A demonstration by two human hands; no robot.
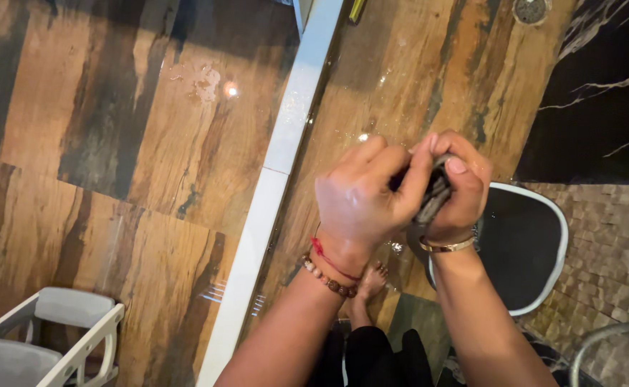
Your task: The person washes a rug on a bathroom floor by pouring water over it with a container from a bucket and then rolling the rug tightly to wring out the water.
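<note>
Head view: two hands, left hand and right hand, grip one dark cloth.

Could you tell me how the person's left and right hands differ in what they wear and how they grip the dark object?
The left hand shows its back, fingers curled over the dark grey object; the right hand wraps it from the far side, thumbnail up. The left wrist wears a red thread and brown bead bracelet; the right wears a gold bangle. Both clasp the same object.
</note>
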